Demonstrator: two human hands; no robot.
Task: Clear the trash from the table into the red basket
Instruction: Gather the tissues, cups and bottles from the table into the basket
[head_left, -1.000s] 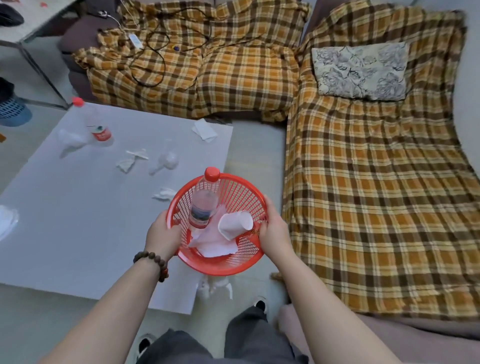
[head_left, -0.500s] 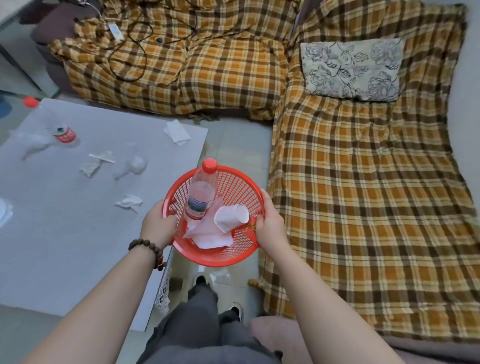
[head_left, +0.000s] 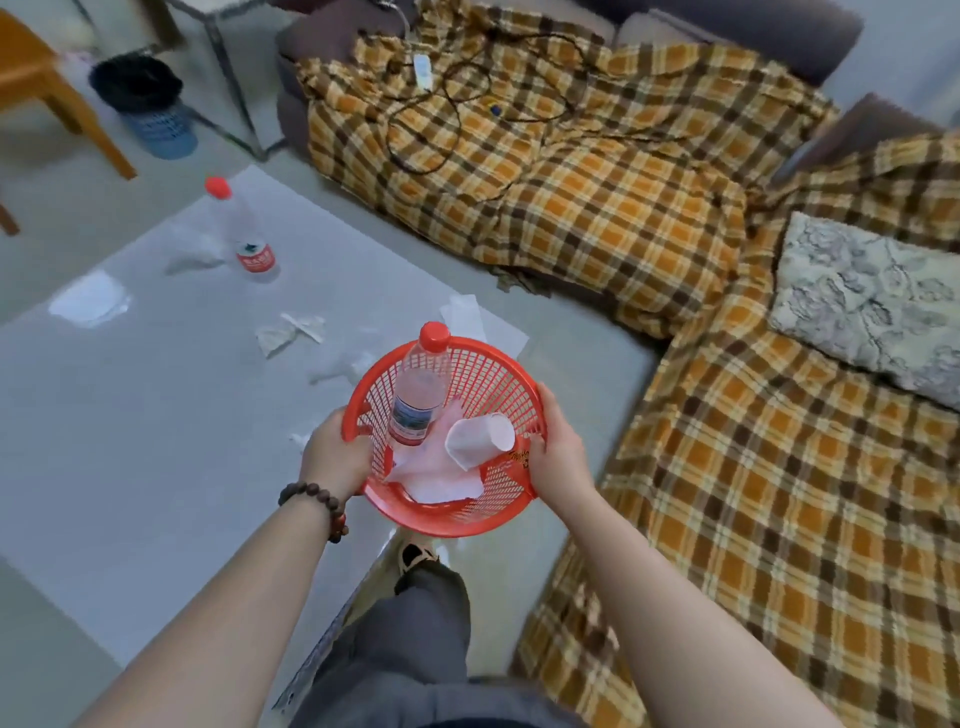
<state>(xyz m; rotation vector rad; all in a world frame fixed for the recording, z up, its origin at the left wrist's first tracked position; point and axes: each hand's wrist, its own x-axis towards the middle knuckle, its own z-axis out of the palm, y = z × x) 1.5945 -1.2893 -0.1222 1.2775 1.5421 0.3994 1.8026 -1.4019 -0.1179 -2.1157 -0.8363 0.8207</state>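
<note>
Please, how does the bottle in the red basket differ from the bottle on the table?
The bottle in the basket leans against the red basket rim; the bottle on the table stands upright. The basket bottle's label looks bluish; the table bottle's is red. Both are clear plastic with red caps.

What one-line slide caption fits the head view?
Both hands, left and right, hold the red basket of bottle, cup and paper; another bottle stands on the table.
</note>
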